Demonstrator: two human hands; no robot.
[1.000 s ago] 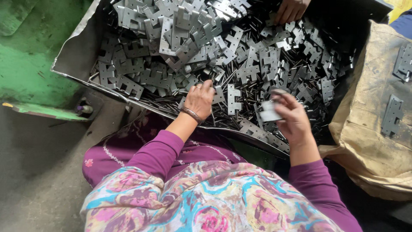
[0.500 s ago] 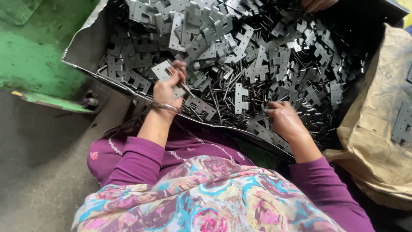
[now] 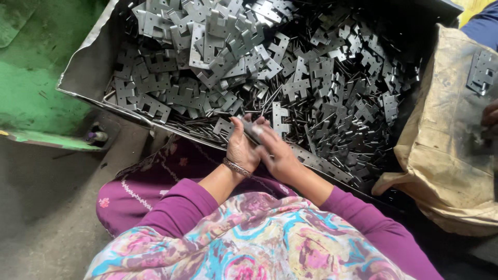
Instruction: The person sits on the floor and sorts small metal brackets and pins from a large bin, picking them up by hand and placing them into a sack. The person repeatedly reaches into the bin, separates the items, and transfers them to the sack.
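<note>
Both hands meet at near edge of tray [image 3: 85, 78]. Left hand [image 3: 241, 148] and right hand [image 3: 277, 155] pinch one flat metal hinge leaf [image 3: 252, 132] between them, fingers closed narrow on it. Long axis of leaf runs diagonal, upper-left to lower-right, far end pointing into pile. Exact finger contact partly hidden. One bangle [image 3: 236, 167] on left wrist. Tray holds heap of grey hinge leaves [image 3: 218, 46] plus thin pins [image 3: 332, 119]; too many to count. One tan sack [image 3: 446, 155] at right, a few leaves on it.
</note>
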